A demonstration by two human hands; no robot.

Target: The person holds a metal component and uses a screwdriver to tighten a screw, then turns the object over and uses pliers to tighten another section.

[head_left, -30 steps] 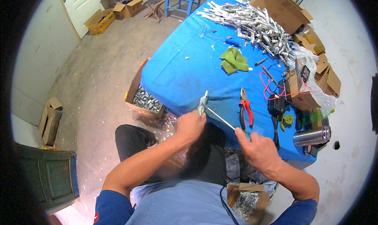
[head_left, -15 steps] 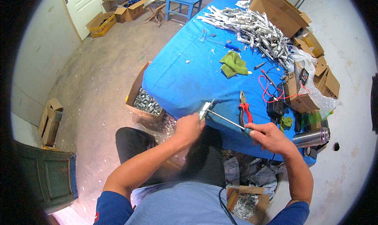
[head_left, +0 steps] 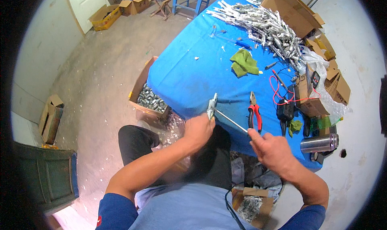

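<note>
My left hand (head_left: 200,129) is closed on a small grey-white metal part (head_left: 212,105), held up at the table's near edge. In my right hand (head_left: 270,147) is a screwdriver (head_left: 231,121); the fist wraps its handle and hides most of it. The screwdriver's long shaft points left, and its tip meets the side of the metal part. Just beyond my right hand, pliers (head_left: 254,113) with red and black handles lie on the blue cloth. A green cloth (head_left: 244,63) rests farther back.
A pile of silvery-white parts (head_left: 266,28) covers the table's far right. Along the right edge stand a steel flask (head_left: 318,143), a black adapter (head_left: 284,110) with red wire, and cardboard boxes. A carton of small metal pieces (head_left: 151,99) sits left of the table.
The metal part has turned more upright in my left hand. My right hand has shifted slightly down, its grip now covering the screwdriver's handle. The whole view has moved a little.
</note>
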